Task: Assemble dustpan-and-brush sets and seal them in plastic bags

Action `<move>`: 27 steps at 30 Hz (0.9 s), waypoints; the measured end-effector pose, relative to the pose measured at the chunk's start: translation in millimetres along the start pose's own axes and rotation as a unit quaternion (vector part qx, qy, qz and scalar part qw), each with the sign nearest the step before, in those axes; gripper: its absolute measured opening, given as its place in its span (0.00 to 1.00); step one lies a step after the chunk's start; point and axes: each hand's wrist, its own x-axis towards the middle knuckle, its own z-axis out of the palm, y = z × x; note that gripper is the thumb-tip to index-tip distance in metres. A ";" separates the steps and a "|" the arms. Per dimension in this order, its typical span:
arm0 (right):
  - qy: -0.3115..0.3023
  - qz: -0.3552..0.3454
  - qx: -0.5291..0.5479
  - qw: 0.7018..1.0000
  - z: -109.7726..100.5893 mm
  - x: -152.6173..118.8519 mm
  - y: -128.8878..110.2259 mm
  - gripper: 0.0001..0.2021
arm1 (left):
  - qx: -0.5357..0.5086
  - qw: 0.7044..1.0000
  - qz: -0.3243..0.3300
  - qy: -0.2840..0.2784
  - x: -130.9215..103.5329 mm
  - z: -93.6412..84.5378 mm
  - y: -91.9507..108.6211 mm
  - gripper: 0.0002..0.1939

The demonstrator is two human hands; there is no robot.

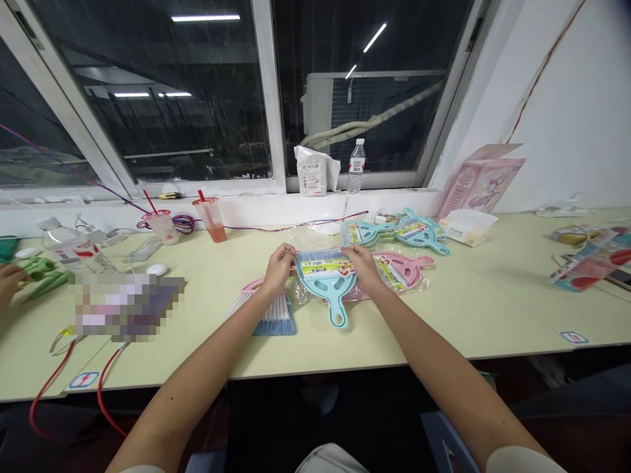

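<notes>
Between the person's two hands, just above the pale green tabletop, is a turquoise dustpan set with a printed label, handle pointing toward the body. The left hand pinches one upper corner and the right hand pinches the other, fingertips closed on the edges. It looks light, its plastic pan fairly stiff, the bristles softer; any film around it would probably slip and crinkle. The rigid rim or the stubby handle seems the surer hold. Beside it lie loose brushes and a pink set; more turquoise sets sit beyond, near the window.
</notes>
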 end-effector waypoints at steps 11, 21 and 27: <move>-0.003 0.084 -0.002 0.996 2.0 -5.6 -4.6 0.24 | 0.067 0.998 -0.016 0.012 0.6 -3.0 -12.8 0.07; 0.049 0.033 -0.078 0.995 1.5 0.6 15.5 0.13 | 0.079 0.996 -0.026 0.012 -2.8 -0.1 -10.0 0.04; 0.068 -0.059 -0.139 0.986 5.6 -7.2 12.2 0.10 | 0.108 0.993 0.012 0.051 -3.7 -1.0 -10.9 0.11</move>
